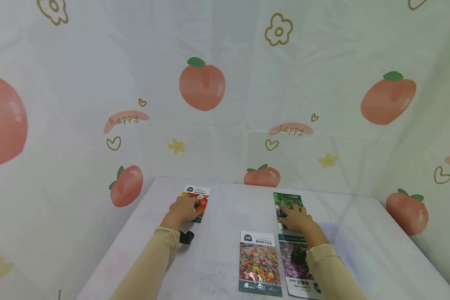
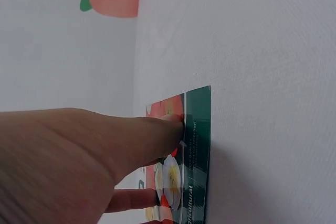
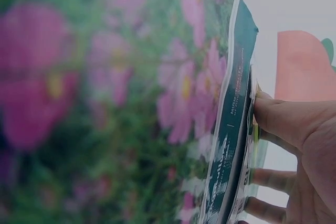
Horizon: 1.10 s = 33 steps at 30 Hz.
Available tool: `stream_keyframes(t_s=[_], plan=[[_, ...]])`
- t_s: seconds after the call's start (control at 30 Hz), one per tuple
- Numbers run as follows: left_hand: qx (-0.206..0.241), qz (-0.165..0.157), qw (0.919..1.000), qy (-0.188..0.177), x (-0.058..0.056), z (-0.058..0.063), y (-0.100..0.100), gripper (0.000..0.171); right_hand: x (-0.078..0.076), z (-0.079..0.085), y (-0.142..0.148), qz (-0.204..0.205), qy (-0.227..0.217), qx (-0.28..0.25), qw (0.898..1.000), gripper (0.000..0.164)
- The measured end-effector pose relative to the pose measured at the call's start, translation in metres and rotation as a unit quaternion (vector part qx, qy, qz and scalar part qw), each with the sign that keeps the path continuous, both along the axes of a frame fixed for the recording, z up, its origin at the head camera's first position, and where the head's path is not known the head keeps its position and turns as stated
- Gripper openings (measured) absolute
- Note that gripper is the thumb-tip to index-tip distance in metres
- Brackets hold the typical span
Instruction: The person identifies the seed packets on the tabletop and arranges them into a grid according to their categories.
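Observation:
At the far left of the table in the head view lies a seed packet with red flowers (image 1: 203, 203). My left hand (image 1: 183, 209) rests on it, thumb and fingers touching its printed front. The left wrist view shows its green lower band (image 2: 198, 119) beside the thumb. Farther right, spread fingers of my right hand (image 1: 297, 218) lie on a green leafy seed packet (image 1: 290, 199), partly covering it. Below that hand is a seed packet with pink flowers (image 1: 294, 270), partly hidden by the right wrist camera and sleeve; it fills much of the right wrist view (image 3: 131, 103).
A packet with mixed wildflowers (image 1: 260, 262) lies at the front, left of the pink-flower one. The white table (image 1: 217, 241) meets a hanging cloth (image 1: 232, 154) with printed fruit at its back. Black wrist cameras sit under both forearms.

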<state>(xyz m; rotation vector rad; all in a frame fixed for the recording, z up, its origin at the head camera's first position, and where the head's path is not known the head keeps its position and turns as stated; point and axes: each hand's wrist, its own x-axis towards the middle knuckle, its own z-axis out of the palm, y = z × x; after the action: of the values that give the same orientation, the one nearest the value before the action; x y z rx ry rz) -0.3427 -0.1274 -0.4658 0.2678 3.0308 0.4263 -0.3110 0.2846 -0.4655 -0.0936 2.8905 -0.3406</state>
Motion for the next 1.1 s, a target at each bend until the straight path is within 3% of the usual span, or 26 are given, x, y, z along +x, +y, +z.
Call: stream_keyframes(t_s=[1.1], plan=[[-0.02, 0.012, 0.9991, 0.035, 0.0, -0.005, 0.029, 0.046, 0.0, -0.002, 0.0, 0.0, 0.002, 0.004, 1.0, 0.062]])
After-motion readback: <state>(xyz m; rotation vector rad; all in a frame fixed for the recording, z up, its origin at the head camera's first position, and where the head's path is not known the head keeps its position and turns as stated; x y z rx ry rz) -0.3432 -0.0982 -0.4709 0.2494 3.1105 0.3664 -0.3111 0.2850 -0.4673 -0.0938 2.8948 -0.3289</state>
